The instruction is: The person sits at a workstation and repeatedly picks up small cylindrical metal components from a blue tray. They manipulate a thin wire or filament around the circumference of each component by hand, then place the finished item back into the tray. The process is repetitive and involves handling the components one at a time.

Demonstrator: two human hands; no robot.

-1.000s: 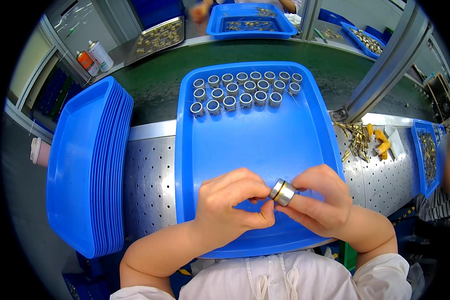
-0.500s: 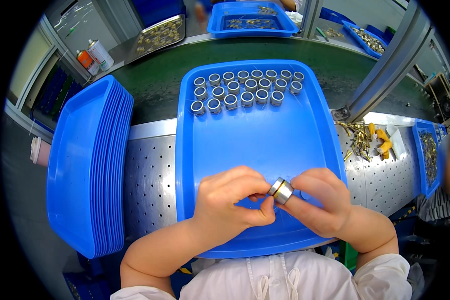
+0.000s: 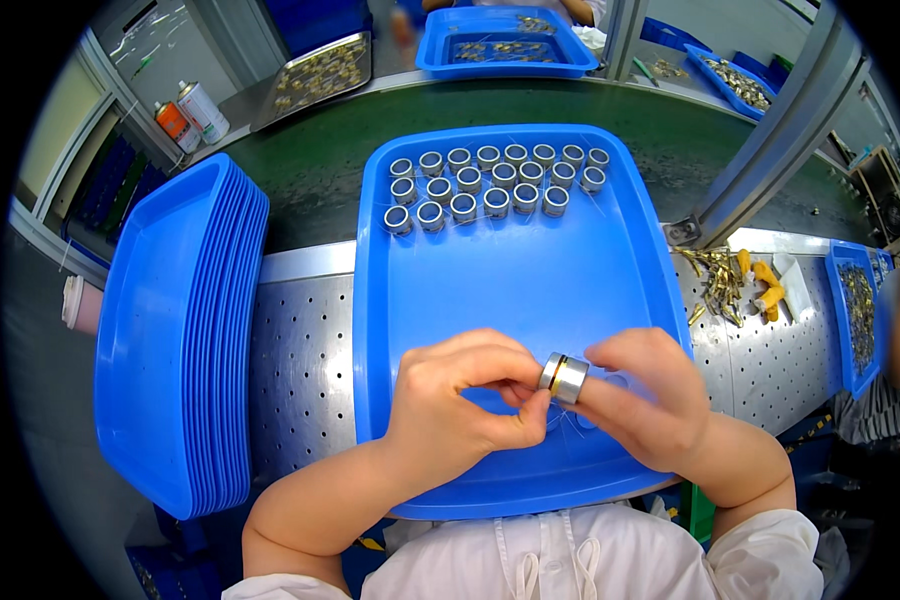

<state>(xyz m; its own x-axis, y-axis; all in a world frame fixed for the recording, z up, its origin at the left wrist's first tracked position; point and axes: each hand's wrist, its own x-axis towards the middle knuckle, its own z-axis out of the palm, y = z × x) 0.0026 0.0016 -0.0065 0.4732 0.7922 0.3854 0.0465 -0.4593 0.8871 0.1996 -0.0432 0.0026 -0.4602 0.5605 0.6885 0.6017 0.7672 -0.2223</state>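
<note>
A short silver metal sleeve (image 3: 567, 379) with a dark groove and a brass-coloured band is held above the near part of a blue tray (image 3: 500, 290). My left hand (image 3: 470, 392) pinches its left end between thumb and fingers. From the right, the index finger of my right hand (image 3: 652, 402) reaches to the sleeve's other end and seems to sit in its opening; the thumb is lifted off. Thin clear strands show below the sleeve. Toward the tray's far end, several similar metal sleeves (image 3: 496, 203) stand upright in three rows.
Stacked blue trays (image 3: 180, 340) rise at left on the perforated metal bench (image 3: 300, 360). To the right lie brass pieces (image 3: 720, 285) and orange finger cots (image 3: 768, 287). A green belt (image 3: 310, 165) crosses behind, beside a metal post (image 3: 780, 130). Another person sits across, behind a parts tray (image 3: 505, 45).
The sleeve has turned slightly and lies closer to level. My right thumb has come up off it. The left hand keeps its pinch, nearly in place.
</note>
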